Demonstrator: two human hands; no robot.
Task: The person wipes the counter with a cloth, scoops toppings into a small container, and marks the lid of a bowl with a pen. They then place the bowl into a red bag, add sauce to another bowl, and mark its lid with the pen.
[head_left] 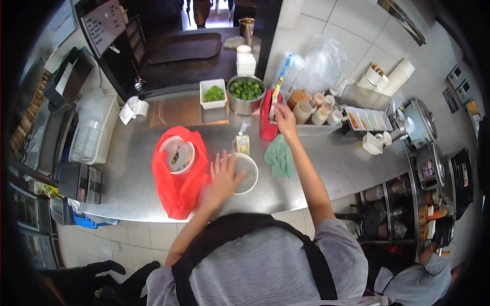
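On the steel counter [130, 178], my left hand [223, 178] is spread, slightly blurred, over the left side of a round white tub [247, 176]. My right hand [284, 120] is at a red tape dispenser [266, 127], fingers bent together; what they hold is too small to make out. A red plastic bag [178, 196] lies open to the left around another round tub [179, 153] with a clear lid. A small clear packet with a yellow label [242, 144] is just behind the white tub. A green cloth [279, 157] lies right of it.
Behind are a white tray of chopped greens [213, 94], a steel pot of green limes [246, 97] and sauce bottles [303, 111] in a basket. Stacked clear lids [87, 140] stand left. A co-worker [418, 280] is at the lower right, near shelves.
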